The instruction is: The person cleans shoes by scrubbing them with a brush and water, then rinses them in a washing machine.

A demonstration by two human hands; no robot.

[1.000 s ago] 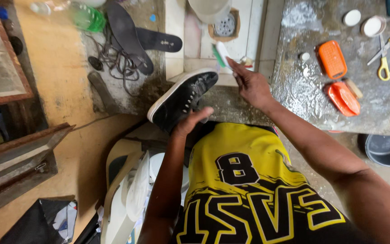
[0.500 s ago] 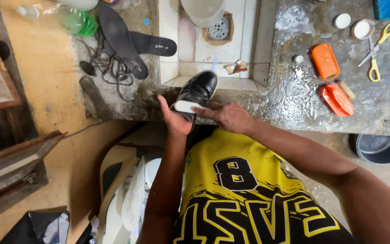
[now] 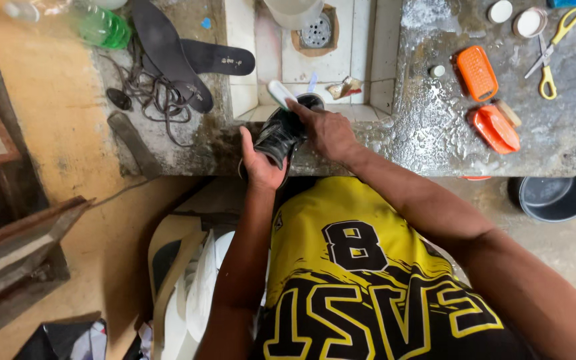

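A black sneaker (image 3: 276, 139) rests against the front edge of a tiled sink (image 3: 351, 100), with its toe pointing into the basin. My left hand (image 3: 260, 168) cups its heel from below. My right hand (image 3: 328, 130) lies over the upper part of the shoe. It is closed on a small white brush (image 3: 279, 93) whose end sticks out to the left above the shoe. The bristles are hidden under my fingers.
Two black insoles (image 3: 168, 53) and a tangle of dark laces (image 3: 145, 90) lie left of the sink by a green bottle (image 3: 101, 27). On the wet counter to the right are an orange scrubber (image 3: 477, 72), an orange dish (image 3: 496, 128), yellow scissors (image 3: 551, 60) and lids. A dark basin (image 3: 555, 197) sits on the floor.
My right hand came from the sink edge onto the shoe with the brush. The sneaker turned and moved up against the sink, and my left hand shifted to its heel.
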